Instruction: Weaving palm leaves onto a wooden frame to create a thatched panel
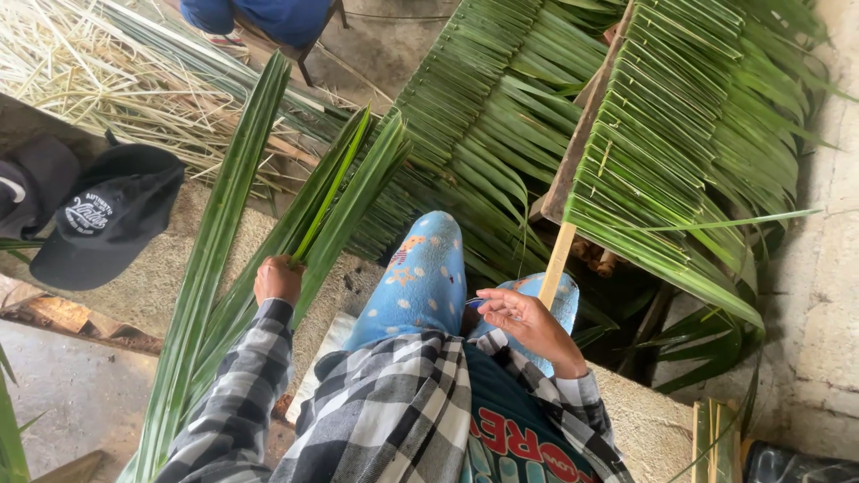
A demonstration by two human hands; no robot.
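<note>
A seated person in a black-and-white checked shirt [385, 402] and blue patterned trousers [420, 282] works among palm leaves, seen from above. The left hand [277, 279] is clenched around a bunch of long green palm leaves [331, 210], gripping them near the middle so the blades fan upward and away while their lower ends trail down past the sleeve toward the floor. One broader leaf [219, 241] lies just beside the bunch on its left, running from the bottom edge up toward the pile of pale dried stalks [98, 72]. The right hand [528, 322] rests over the right knee with fingers curled loosely; something thin seems pinched at the fingertips, but it is too small to tell what. Just beside that hand stands a pale wooden stick [557, 259], which forms the spine of a woven thatch panel [689, 134] of folded green leaves slanting to the upper right. A second panel [488, 107] of the same weave lies behind the knees. To the left, a black cap [112, 219] sits on a rough concrete ledge [152, 277], well apart from the hands. At the top edge, part of another person in blue [268, 16] is seated on a stool.
</note>
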